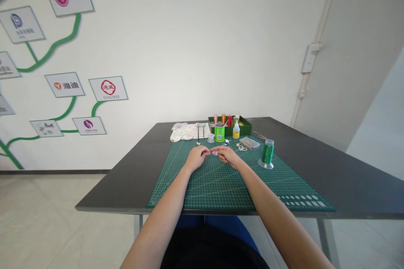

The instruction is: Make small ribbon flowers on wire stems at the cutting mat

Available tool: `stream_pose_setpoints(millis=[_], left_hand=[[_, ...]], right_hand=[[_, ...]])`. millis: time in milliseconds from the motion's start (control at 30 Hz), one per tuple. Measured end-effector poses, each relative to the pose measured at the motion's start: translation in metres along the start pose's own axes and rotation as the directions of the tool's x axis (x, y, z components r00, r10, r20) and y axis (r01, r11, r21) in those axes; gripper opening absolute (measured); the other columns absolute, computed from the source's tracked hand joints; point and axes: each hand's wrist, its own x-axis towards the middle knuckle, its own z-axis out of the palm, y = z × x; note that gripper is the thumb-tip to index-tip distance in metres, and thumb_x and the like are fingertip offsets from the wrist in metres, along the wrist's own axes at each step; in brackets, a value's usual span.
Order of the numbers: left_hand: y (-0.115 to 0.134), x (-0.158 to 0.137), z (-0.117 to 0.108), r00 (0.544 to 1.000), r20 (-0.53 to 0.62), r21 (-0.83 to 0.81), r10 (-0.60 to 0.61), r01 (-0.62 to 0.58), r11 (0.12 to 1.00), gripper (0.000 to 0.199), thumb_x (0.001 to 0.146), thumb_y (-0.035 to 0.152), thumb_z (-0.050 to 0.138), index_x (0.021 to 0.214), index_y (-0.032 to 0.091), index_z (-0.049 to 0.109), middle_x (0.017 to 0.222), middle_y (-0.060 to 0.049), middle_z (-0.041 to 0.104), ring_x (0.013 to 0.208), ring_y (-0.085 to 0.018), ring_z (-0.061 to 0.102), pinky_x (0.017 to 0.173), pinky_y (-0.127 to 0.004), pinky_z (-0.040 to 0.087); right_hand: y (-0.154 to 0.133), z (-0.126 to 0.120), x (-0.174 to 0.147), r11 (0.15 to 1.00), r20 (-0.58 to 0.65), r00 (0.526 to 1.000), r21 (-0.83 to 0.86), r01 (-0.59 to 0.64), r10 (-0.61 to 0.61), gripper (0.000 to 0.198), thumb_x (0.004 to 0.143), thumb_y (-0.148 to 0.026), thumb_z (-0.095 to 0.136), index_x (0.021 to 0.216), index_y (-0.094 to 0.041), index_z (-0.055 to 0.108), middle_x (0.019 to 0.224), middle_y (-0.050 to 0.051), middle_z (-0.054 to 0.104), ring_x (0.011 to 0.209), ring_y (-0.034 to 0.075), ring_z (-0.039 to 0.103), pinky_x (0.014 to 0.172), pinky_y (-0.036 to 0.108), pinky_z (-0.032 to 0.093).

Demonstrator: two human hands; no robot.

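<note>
A small pink piece (215, 153), too tiny to identify, is between the two hands, over the green cutting mat (205, 189). It appears just under the extended index finger of the right hand (231, 156), and beside the fingertips of the left hand (196, 158). The left fingers are bent together; the other right fingers are curled. Whether either hand grips the piece, I cannot tell.

Bright diffuse light, stretched edges
</note>
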Motion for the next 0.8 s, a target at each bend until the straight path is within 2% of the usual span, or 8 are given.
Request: stream_pose_setpoints(millis=[167, 300, 600, 800], left_hand=[[0.0008, -0.001, 0.0011, 0.998, -0.022, -0.115, -0.054, 0.051, 0.992, 0.009, 0.09, 0.018, 0.062, 0.085, 0.018, 0.07, 0.074, -0.001, 0.072, 0.068, -0.016, 0.063, 0.069, -0.025, 0.043], [0.0032, -0.0023, 0.0004, 0.996, -0.001, -0.146, -0.092, 0.091, 0.985, 0.011, 0.094, 0.021, 0.057, 0.087, 0.018, 0.065, 0.067, 0.001, 0.07, 0.063, -0.015, 0.062, 0.069, -0.024, 0.043], [-0.0033, -0.0021, 0.0022, 0.991, 0.016, -0.143, -0.133, 0.134, 0.981, 0.015, 0.091, 0.014, 0.054, 0.098, 0.018, 0.067, 0.066, 0.002, 0.071, 0.058, -0.015, 0.061, 0.068, -0.025, 0.043], [-0.0053, -0.0021, 0.0038, 0.978, 0.012, -0.228, -0.209, 0.206, 0.952, 0.014, 0.09, 0.019, 0.057, 0.092, 0.017, 0.071, 0.066, -0.001, 0.071, 0.056, -0.014, 0.061, 0.064, -0.025, 0.045]], right_hand=[[0.0016, 0.0, 0.0011, 0.999, 0.029, 0.998, 0.003, -0.047, 0.047, 0.046, 0.071, -0.03, 0.065, 0.111, -0.008, 0.069, 0.035, -0.013, 0.035, 0.031, 0.005, 0.021, 0.036, 0.021, 0.009], [0.0027, 0.0005, 0.0014, 0.998, 0.052, 0.997, 0.007, -0.061, 0.06, 0.047, 0.072, -0.03, 0.064, 0.114, -0.009, 0.067, 0.035, -0.013, 0.036, 0.03, 0.005, 0.021, 0.036, 0.02, 0.009], [0.0015, 0.0029, -0.002, 0.997, 0.097, 0.993, -0.015, -0.073, 0.074, 0.04, 0.076, -0.025, 0.061, 0.11, -0.007, 0.07, 0.037, -0.013, 0.036, 0.031, 0.005, 0.022, 0.037, 0.021, 0.011], [0.001, 0.0041, -0.0026, 0.997, 0.092, 0.993, -0.042, -0.068, 0.071, 0.043, 0.076, -0.024, 0.059, 0.114, -0.007, 0.071, 0.037, -0.012, 0.036, 0.031, 0.005, 0.022, 0.037, 0.021, 0.011]])
